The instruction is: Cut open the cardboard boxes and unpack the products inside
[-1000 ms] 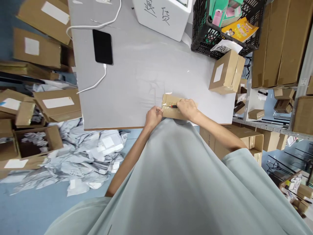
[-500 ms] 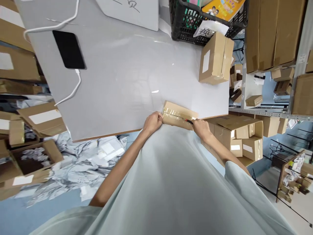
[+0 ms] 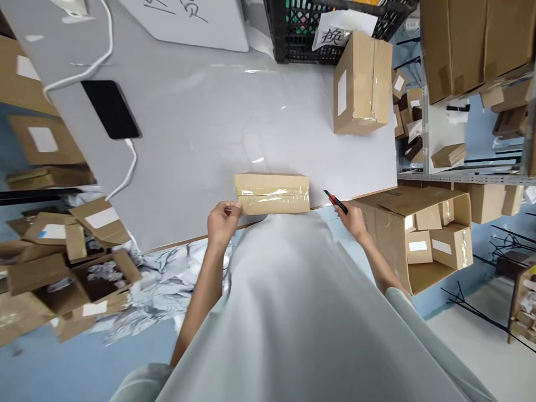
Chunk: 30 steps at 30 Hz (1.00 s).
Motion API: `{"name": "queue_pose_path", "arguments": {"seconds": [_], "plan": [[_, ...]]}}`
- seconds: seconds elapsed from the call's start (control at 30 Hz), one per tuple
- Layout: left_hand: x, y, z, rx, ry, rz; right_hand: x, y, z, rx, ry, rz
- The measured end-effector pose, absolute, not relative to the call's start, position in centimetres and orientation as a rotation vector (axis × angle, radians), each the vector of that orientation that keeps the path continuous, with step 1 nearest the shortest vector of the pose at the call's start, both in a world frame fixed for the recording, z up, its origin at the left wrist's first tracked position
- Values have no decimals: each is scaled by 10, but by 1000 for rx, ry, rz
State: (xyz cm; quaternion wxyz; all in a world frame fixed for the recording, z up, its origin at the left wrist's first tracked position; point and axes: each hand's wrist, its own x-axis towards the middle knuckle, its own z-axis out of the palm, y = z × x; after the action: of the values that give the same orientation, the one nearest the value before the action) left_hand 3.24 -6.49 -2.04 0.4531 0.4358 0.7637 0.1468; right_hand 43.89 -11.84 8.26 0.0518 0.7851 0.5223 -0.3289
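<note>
A small cardboard box (image 3: pixel 273 194) with shiny clear tape along its middle lies at the table's near edge, against my shirt. My left hand (image 3: pixel 224 223) pinches the near left corner of this box between thumb and fingers. In my right hand (image 3: pixel 352 219) is a red and black utility knife (image 3: pixel 336 201), its dark blade pointing up and left. The knife is off the box, a short way to the right of it. A slit line shows along the tape.
A taped carton (image 3: pixel 363 84) stands at the table's right, by a black crate (image 3: pixel 288 33). At left lie a phone (image 3: pixel 111 109) and a white cable (image 3: pixel 130 167). A large open carton (image 3: pixel 387 223) holding smaller boxes is beside my right arm.
My right hand has drawn the knife off the taped box and away to the right. The box now lies straighter, and my left hand has shifted left with its corner. The view has also turned.
</note>
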Motion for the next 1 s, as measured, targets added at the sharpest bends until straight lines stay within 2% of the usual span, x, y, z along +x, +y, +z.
{"name": "queue_pose_path", "arguments": {"seconds": [0.17, 0.27, 0.37, 0.47, 0.67, 1.0], "plan": [[36, -61, 7, 1470, 1990, 476, 393, -98, 33, 2584, 1734, -1382], [75, -38, 17, 1816, 1667, 505, 377, -88, 17, 2665, 1742, -1460], [124, -8, 14, 2027, 1314, 371, 368, -78, 10, 2700, 1709, -1459], [156, 16, 5, 2093, 1151, 219, 361, -69, 8, 2671, 1664, -1417], [149, 24, -3, 2062, 1172, 181, 357, -55, 9, 2590, 1692, -1367], [152, 0, -9, 2169, 1301, 198, 360, -69, -6, 2691, 1659, -1671]]}}
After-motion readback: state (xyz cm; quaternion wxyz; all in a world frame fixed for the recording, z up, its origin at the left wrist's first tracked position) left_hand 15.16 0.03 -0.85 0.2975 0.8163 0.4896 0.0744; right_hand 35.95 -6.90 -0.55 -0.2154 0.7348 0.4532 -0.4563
